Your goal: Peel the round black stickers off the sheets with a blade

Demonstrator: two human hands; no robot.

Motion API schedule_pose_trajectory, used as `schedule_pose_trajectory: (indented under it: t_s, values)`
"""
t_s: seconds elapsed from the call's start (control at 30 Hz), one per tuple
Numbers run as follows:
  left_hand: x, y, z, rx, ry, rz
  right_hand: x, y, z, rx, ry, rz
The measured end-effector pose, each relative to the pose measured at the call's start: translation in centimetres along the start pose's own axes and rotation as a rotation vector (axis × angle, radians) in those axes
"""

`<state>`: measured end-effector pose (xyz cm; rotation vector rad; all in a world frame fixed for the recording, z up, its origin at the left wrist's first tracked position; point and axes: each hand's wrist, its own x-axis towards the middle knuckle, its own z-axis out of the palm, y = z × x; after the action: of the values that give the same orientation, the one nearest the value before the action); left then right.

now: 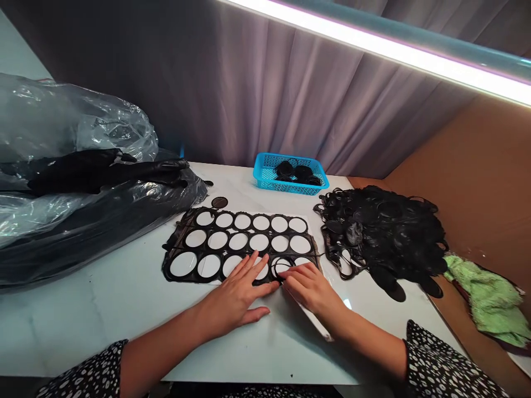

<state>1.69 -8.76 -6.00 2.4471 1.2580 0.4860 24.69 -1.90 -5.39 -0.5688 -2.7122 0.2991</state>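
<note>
A black sheet (244,230) with rows of round cut-outs lies on a white backing on the table. My left hand (244,284) rests palm down on its near edge, fingers spread, holding nothing. Close beside it, my right hand (309,284) pinches at the near row of holes. A thin black ring (277,264) shows at its fingertips, set askew over a cut-out. From beneath that hand a narrow white strip (317,323) slants toward me; I cannot tell whether it is a tool or part of the backing. The right fingertips partly hide the ring.
Behind the sheet stands a blue basket (290,185) with bundled black rings. A heap of black scraps (390,232) lies to the right, a green cloth (489,298) beyond it. Plastic bags (103,221) of black material fill the left. A black disc (219,202) lies behind the sheet.
</note>
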Motion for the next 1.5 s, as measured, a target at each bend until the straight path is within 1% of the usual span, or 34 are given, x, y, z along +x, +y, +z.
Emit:
schedule_pose_trajectory:
  t_s: [0.03, 0.07, 0.1, 0.13, 0.2, 0.23, 0.27, 0.3, 0.33, 0.37, 0.43, 0.57, 0.63, 0.73, 0.83, 1.0, 1.1, 1.17, 1.3, 1.33, 1.37, 1.4, 1.47, 1.5]
  values:
    - [0.0, -0.1, 0.0, 0.0, -0.007, -0.001, 0.2, 0.4, -0.3, -0.047, 0.012, -0.017]
    - [0.0, -0.1, 0.0, 0.002, -0.015, -0.002, 0.6, 1.2, -0.7, -0.082, 0.025, -0.001]
    - [-0.1, -0.1, 0.0, 0.004, -0.022, -0.003, 1.0, 2.4, -1.4, -0.11, 0.045, 0.047]
    - [-0.1, -0.1, 0.0, 0.006, -0.027, -0.004, 1.6, 4.0, -2.2, -0.132, 0.077, 0.122]
    - [-0.3, 0.0, 0.0, 0.007, -0.031, -0.007, 2.8, 7.4, -3.9, -0.173, 0.172, 0.378]
    - [-0.3, 0.1, -0.1, 0.01, -0.027, -0.008, 3.4, 9.0, -4.7, -0.176, 0.246, 0.506]
    - [-0.4, 0.2, -0.1, 0.013, -0.021, -0.009, 4.0, 10.2, -5.2, -0.118, 0.293, 0.594]
    - [-0.4, 0.3, -0.2, 0.02, -0.016, -0.007, 4.6, 10.9, -5.6, -0.041, 0.322, 0.652]
    - [-0.4, 0.4, -0.3, 0.028, -0.012, -0.006, 5.2, 11.1, -5.7, 0.061, 0.325, 0.673]
    - [-0.4, 0.4, -0.5, 0.04, -0.003, -0.012, 5.7, 10.8, -5.5, 0.173, 0.303, 0.663]
    - [-0.2, 0.2, -0.6, 0.07, 0.045, -0.06, 6.7, 9.1, -4.4, 0.371, 0.207, 0.601]
    - [-0.3, -1.2, -0.2, 0.149, 0.199, -0.208, 7.8, 5.0, -1.2, 0.668, -0.02, 0.495]
    - [-0.6, -1.8, 0.2, 0.164, 0.21, -0.217, 7.9, 4.0, 0.0, 0.759, -0.086, 0.465]
    - [-1.0, -2.1, 0.5, 0.152, 0.186, -0.216, 7.8, 3.7, 0.9, 0.794, -0.126, 0.433]
    - [-1.1, -2.1, 0.5, 0.131, 0.162, -0.23, 7.8, 3.7, 0.9, 0.744, -0.126, 0.407]
    - [-0.9, -2.0, 0.3, 0.11, 0.167, -0.229, 8.0, 3.5, 0.8, 0.658, -0.115, 0.387]
    - [-0.9, -1.9, 0.2, 0.124, 0.148, -0.232, 8.0, 3.4, 1.0, 0.522, -0.12, 0.354]
    - [-1.0, -1.9, 0.2, 0.126, 0.145, -0.232, 7.8, 3.1, 1.2, 0.37, -0.136, 0.268]
    - [-1.1, -2.0, 0.4, 0.11, 0.158, -0.221, 7.1, 2.3, 1.5, 0.082, -0.169, -0.051]
    - [-1.1, -2.1, 0.4, 0.108, 0.157, -0.219, 7.0, 2.5, 1.4, 0.047, -0.157, -0.093]
    - [-1.2, -2.1, 0.5, 0.104, 0.152, -0.22, 7.1, 2.9, 1.2, 0.031, -0.136, -0.099]
    - [-1.2, -2.1, 0.6, 0.098, 0.148, -0.222, 7.3, 3.7, 1.0, 0.025, -0.101, -0.067]
    - [-1.4, -2.1, 0.6, 0.084, 0.148, -0.224, 8.2, 6.2, 0.0, 0.014, 0.024, 0.096]
    - [-1.6, -2.0, 0.6, 0.08, 0.151, -0.222, 8.8, 7.6, -0.5, 0.005, 0.111, 0.217]
